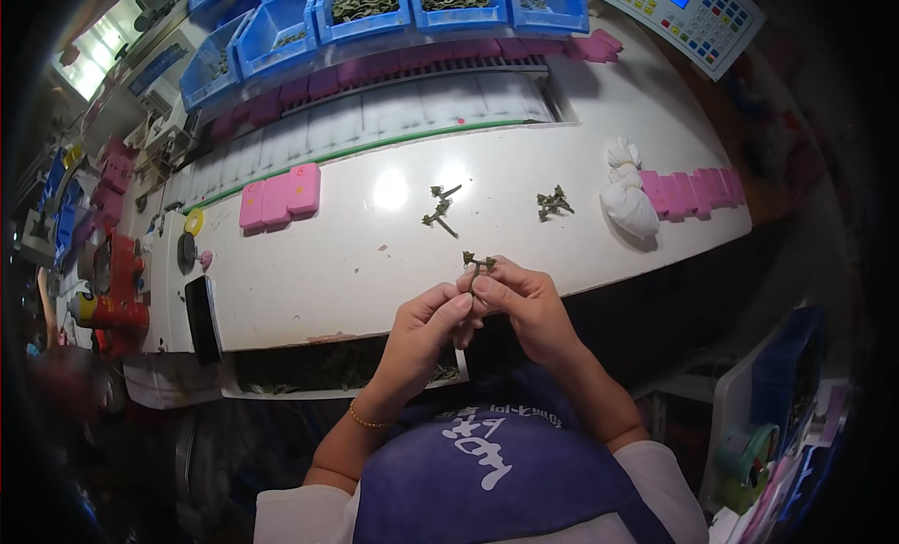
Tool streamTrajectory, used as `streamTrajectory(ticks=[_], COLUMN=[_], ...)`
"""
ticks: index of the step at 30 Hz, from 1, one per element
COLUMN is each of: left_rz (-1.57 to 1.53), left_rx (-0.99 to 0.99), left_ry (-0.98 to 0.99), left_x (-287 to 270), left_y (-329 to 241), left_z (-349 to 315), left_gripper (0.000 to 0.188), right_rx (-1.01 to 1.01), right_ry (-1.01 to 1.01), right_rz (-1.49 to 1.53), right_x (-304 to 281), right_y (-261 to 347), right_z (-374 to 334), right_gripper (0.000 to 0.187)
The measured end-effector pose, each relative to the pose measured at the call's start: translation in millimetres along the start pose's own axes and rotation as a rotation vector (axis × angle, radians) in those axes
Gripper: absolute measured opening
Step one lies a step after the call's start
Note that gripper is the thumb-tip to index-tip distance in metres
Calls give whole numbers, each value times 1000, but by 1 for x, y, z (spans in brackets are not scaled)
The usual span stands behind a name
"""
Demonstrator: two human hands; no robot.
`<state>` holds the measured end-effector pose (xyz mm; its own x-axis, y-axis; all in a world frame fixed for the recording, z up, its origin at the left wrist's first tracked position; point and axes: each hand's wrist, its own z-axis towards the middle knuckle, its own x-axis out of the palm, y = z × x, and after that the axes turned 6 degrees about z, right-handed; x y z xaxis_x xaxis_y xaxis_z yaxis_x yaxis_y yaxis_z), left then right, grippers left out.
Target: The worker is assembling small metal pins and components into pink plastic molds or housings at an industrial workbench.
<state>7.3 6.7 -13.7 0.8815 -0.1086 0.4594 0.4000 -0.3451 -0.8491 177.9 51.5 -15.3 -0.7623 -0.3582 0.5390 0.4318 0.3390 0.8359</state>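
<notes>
Olive-green and Y-shaped, the forked part point(477, 263) is pinched by the fingers of both hands, to the left of the white cloth pouch point(630, 210) and nearer the body than it. Its stem is the long axis, running from the fingertips away from the body, with the forked head at the far end. The right hand point(529, 302) has its thumb higher on the stem, nearer the fork; the left hand point(429, 317) grips lower. On the bench point(328, 282), a small green cluster point(555, 204) lies left of the pouch, and a longer green cluster point(439, 213) farther left.
</notes>
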Motion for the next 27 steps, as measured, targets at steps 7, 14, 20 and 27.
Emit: streamTrajectory(ticks=[7, 14, 20, 27], left_rz=[117, -45, 530, 1005], left_rx=[31, -7, 228, 394], left_ry=[-18, -2, -193, -426], left_x=[3, 4, 5, 13], left_y=[-6, -4, 5, 6], left_z=[-2, -1, -1, -7], left_gripper=[21, 24, 21, 12], right_rx=[38, 69, -520, -688], right_ry=[-13, -32, -122, -81], right_rz=[-38, 40, -804, -935], right_x=[-1, -2, 8, 15], right_y=[7, 4, -1, 1], right_z=[-3, -2, -6, -8], right_gripper=[22, 21, 14, 8])
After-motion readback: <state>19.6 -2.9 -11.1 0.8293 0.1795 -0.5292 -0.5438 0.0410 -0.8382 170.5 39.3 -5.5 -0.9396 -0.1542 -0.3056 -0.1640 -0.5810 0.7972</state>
